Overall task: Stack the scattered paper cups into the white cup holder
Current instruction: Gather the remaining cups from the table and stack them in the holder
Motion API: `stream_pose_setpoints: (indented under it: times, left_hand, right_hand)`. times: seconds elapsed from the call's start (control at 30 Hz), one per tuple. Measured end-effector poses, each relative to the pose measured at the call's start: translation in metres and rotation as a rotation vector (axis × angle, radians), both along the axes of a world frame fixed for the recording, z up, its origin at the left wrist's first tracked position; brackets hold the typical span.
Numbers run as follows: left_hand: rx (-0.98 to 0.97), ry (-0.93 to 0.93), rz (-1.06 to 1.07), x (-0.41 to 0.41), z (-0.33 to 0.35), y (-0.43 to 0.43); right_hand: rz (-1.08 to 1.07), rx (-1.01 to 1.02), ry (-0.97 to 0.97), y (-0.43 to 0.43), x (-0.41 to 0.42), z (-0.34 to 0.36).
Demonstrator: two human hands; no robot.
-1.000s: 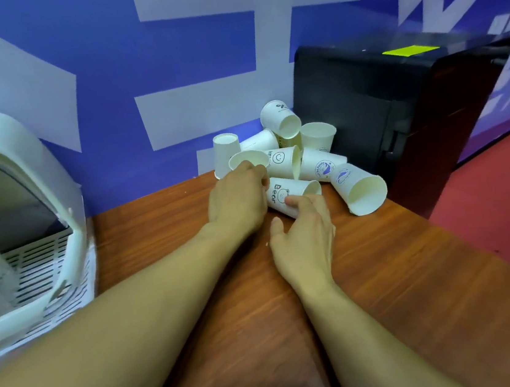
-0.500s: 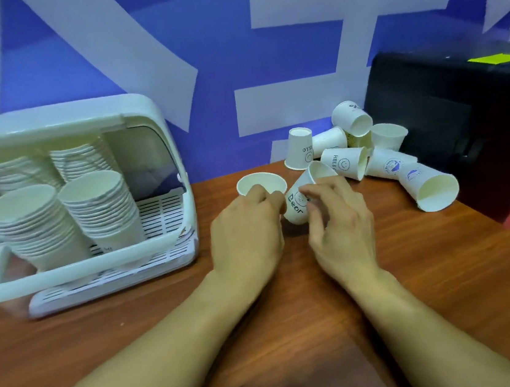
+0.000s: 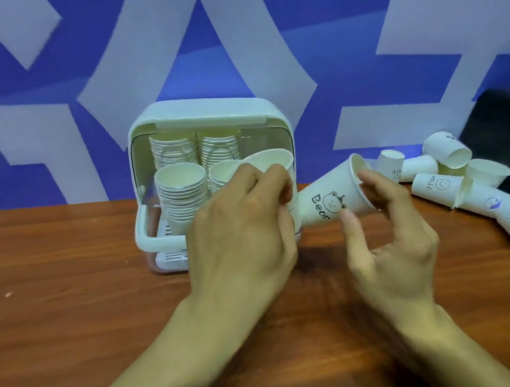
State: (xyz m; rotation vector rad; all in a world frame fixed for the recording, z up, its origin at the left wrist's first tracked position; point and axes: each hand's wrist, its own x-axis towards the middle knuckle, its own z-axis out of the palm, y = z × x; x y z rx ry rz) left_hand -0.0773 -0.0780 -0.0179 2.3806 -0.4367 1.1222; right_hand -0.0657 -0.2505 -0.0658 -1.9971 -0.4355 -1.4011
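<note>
Left hand (image 3: 243,236): fingers clenched around an upright paper cup (image 3: 270,162), directly before the white cup holder (image 3: 205,115). Right hand (image 3: 391,241): fingers grasping the rim of a tilted "Bear" cup (image 3: 331,198), its base touching the left-hand cup. Four stacks fill the holder. Scattered cups (image 3: 457,181) lie at right; the near bench (image 3: 69,312) is open.

One head-worn view looks forward and down, close over the table's (image 3: 67,296) near edge, facing the wall (image 3: 38,59).
</note>
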Motion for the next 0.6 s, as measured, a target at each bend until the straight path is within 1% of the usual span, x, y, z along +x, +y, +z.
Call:
stream_pose_setpoints:
  times: [0.17,0.33,0.4,0.47,0.6]
  left_hand:
    - [-0.099,-0.078,0.011,0.008,0.023,0.039]
    - [-0.259,-0.084,0.068,0.026,0.038,0.075]
    - [-0.308,-0.041,0.089,0.031,0.041,0.086]
    - [-0.324,-0.037,0.115,0.037,0.041,0.095]
    - [-0.345,-0.046,0.156,0.051,0.037,0.105]
  right_hand:
    - [0.01,-0.037,-0.08,0.045,0.015,0.03]
    - [0.045,0.015,-0.098,0.084,0.045,0.066]
    - [0.069,0.055,-0.084,0.097,0.057,0.068]
    - [0.092,0.066,-0.059,0.107,0.067,0.062]
    - [0.093,-0.034,-0.03,0.111,0.084,0.047]
